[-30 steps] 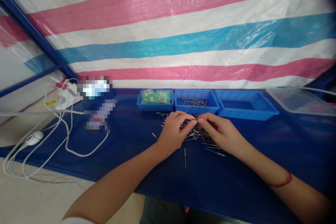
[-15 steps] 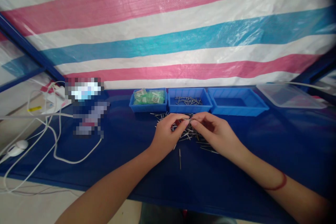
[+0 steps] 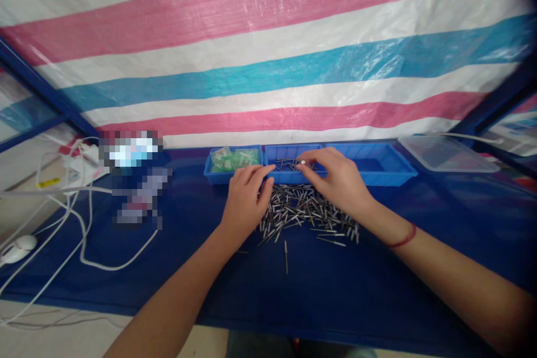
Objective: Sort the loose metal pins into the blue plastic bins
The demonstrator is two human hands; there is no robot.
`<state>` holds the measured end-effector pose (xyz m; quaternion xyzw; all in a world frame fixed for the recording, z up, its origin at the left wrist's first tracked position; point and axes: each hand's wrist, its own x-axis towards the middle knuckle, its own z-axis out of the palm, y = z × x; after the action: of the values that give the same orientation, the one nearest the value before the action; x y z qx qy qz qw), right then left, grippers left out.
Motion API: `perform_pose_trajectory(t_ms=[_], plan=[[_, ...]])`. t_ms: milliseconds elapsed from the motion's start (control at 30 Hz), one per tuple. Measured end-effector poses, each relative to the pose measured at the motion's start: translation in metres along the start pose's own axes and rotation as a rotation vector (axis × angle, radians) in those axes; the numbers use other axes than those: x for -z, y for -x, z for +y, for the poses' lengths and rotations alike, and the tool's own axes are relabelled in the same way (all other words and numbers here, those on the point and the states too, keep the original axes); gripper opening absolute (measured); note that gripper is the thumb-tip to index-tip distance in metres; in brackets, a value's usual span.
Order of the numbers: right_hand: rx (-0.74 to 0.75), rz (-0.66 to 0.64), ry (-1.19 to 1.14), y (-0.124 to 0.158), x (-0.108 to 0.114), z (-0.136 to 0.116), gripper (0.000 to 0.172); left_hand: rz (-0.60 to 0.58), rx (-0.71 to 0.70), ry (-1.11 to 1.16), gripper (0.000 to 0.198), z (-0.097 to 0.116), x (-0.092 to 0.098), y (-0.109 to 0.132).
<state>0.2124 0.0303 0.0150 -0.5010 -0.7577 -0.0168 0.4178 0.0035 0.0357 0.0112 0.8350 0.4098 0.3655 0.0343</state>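
A pile of metal blind rivets (image 3: pixel 293 207) lies on the blue table in front of the bins. My right hand (image 3: pixel 339 182) pinches one rivet (image 3: pixel 302 163) between thumb and fingertips, its round head facing me, over the middle blue bin (image 3: pixel 291 151). Several more rivets (image 3: pixel 285 165) lie inside that bin. My left hand (image 3: pixel 246 196) hovers by the pile's left side, close to the front of the bins; thumb and index finger are apart with nothing seen between them. One single rivet (image 3: pixel 286 257) rests apart, nearer the table's front edge.
The left blue bin (image 3: pixel 207 170) holds green and clear packets. On the right stand another blue bin (image 3: pixel 400 179) and a clear plastic lid (image 3: pixel 448 156). White cables (image 3: pixel 86 235) and a white mouse-like object (image 3: pixel 20 249) occupy the left. A striped sheet (image 3: pixel 268 72) hangs behind.
My hands have separated. The right one moved forward over the middle bin with a rivet; the left went leftward and its fingers opened, uncovering more of the pile.
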Motion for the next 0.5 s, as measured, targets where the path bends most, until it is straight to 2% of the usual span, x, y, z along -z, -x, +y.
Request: perform_pose_trajectory(t_ms=[133, 300, 500], plan=[[0.025, -0.118, 0.17, 0.001, -0.006, 0.01, 0.044, -0.036, 0.052, -0.309, 0.028, -0.02, 0.003, -0.003], [0.097, -0.254, 0.199, 0.013, -0.01, 0.012, 0.029, -0.089, 0.024, -0.416, 0.02, -0.033, 0.001, -0.007], [0.079, -0.266, 0.137, 0.013, -0.01, 0.014, 0.03, -0.172, -0.054, -0.407, 0.017, -0.037, 0.012, -0.011]])
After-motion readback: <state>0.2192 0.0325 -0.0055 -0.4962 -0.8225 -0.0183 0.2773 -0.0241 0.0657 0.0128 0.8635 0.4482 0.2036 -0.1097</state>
